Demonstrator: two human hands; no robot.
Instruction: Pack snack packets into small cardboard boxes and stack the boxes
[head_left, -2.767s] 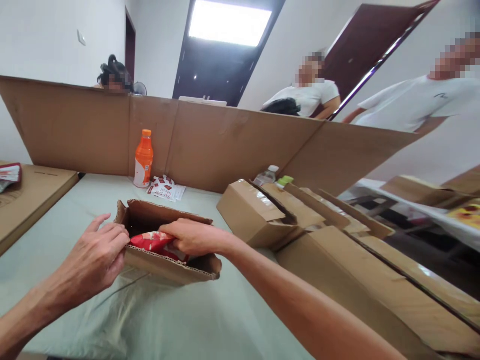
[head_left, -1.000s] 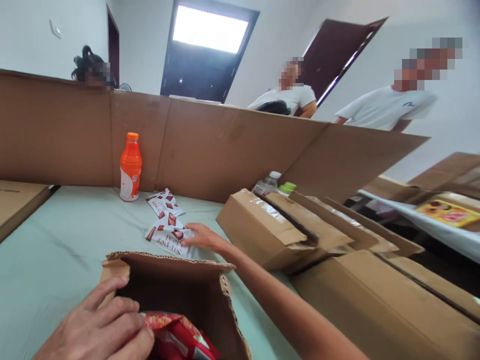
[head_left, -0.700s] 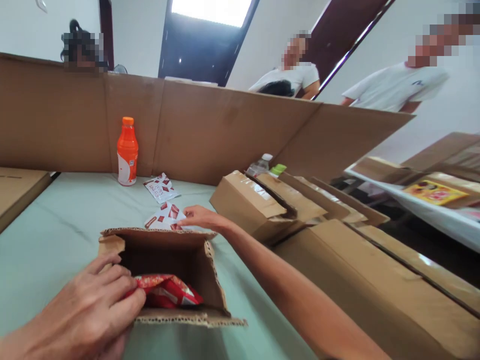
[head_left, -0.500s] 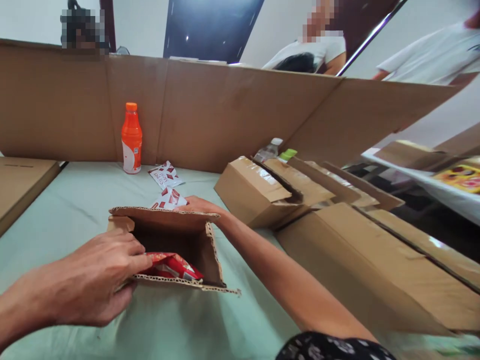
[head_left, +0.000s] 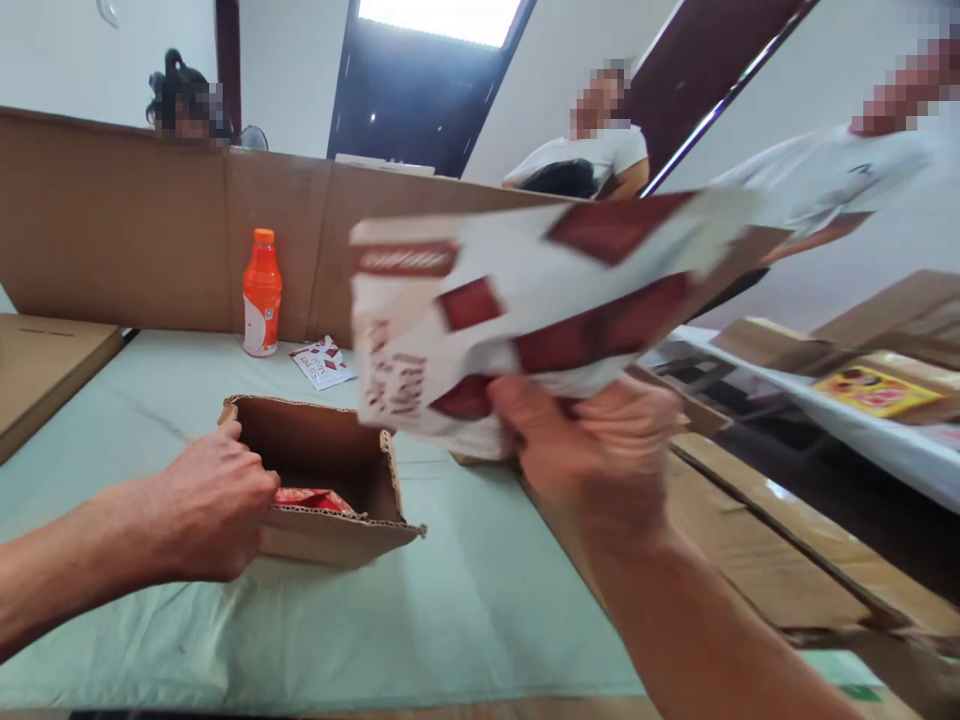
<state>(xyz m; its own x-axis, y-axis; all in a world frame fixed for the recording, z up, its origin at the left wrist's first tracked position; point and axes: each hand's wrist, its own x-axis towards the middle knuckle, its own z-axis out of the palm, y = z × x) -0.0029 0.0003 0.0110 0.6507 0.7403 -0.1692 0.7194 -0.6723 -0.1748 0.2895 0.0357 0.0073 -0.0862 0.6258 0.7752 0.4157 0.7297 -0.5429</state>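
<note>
My right hand (head_left: pixel 592 455) is raised close to the camera, fingers closed on a white and dark red packet (head_left: pixel 517 310) that looks blurred. My left hand (head_left: pixel 214 505) grips the near left wall of a small open cardboard box (head_left: pixel 337 535) on the pale green tablecloth (head_left: pixel 450 610). A red packet (head_left: pixel 311 497) lies inside the box. Another white and red packet (head_left: pixel 322 362) rests on the cloth behind the box.
An orange bottle (head_left: pixel 262 293) stands at the tall cardboard screen (head_left: pixel 127 240). Flat cardboard (head_left: pixel 45 370) lies at the left, more cardboard boxes (head_left: pixel 787 550) at the right. Three people stand or sit beyond the screen.
My right hand picked a white and red packet off the cloth behind the box and lifted it up towards the camera. My left hand stayed on the box.
</note>
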